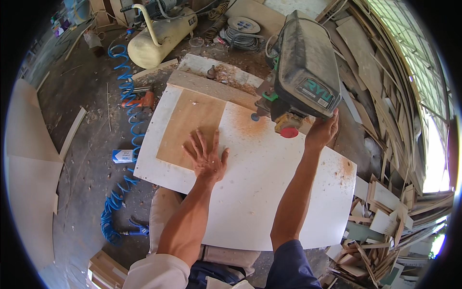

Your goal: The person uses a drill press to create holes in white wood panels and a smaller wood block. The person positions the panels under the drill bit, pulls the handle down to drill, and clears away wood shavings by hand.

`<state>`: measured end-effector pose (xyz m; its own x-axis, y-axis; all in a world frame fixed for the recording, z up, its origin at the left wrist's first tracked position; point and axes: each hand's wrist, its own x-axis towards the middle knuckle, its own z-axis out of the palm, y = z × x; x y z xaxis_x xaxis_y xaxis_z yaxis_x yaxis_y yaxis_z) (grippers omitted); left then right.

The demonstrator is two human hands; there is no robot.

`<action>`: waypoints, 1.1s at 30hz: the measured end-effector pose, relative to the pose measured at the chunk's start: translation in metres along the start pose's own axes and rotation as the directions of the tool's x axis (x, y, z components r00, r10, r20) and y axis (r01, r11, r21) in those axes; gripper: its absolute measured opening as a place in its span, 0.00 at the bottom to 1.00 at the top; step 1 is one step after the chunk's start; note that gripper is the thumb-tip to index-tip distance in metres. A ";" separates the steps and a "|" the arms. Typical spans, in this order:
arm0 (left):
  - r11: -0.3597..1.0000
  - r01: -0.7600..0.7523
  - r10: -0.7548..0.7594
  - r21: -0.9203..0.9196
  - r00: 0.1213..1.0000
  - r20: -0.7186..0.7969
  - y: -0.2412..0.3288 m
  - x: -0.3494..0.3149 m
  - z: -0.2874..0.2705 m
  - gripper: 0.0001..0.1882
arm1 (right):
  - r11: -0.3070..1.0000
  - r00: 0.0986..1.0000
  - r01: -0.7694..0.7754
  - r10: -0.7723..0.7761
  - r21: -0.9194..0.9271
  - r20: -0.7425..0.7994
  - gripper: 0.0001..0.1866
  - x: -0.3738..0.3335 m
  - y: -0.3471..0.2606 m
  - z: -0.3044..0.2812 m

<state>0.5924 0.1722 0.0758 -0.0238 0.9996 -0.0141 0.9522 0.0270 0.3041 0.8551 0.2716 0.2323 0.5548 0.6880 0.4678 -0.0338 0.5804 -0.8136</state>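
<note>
A tan wooden board (pixel 192 123) lies on a large white tabletop (pixel 260 202), its far edge against a wooden fence strip (pixel 211 89). My left hand (pixel 208 156) rests flat on the board's near right corner, fingers spread, thumb over the white surface. The dark, dusty head of a drill press (pixel 308 62) rises over the far right part of the tabletop, with a red knob-like button (pixel 289 132) at its front. At the head's lower right edge my right hand (pixel 323 129) has its fingers curled against the machine; the exact part they grip is hidden.
Sawdust (pixel 248 120) lies around the drilling spot. Left of the tabletop are a coiled blue air hose (pixel 126 86), an orange power tool (pixel 144 101) and a small blue-white box (pixel 123 156). A cream compressor tank (pixel 163 38) stands behind. Scrap wood (pixel 385 212) piles up at right.
</note>
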 end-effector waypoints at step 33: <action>0.998 0.030 -0.034 0.049 0.996 0.079 0.002 0.000 -0.009 0.39 | 0.996 0.995 0.089 -0.088 -0.017 0.042 0.16 -0.016 0.009 -0.004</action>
<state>0.5917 0.1726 0.0847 -0.0325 0.9945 -0.0994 0.9649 0.0571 0.2565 0.8492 0.2640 0.2163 0.5199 0.6519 0.5520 0.0303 0.6317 -0.7746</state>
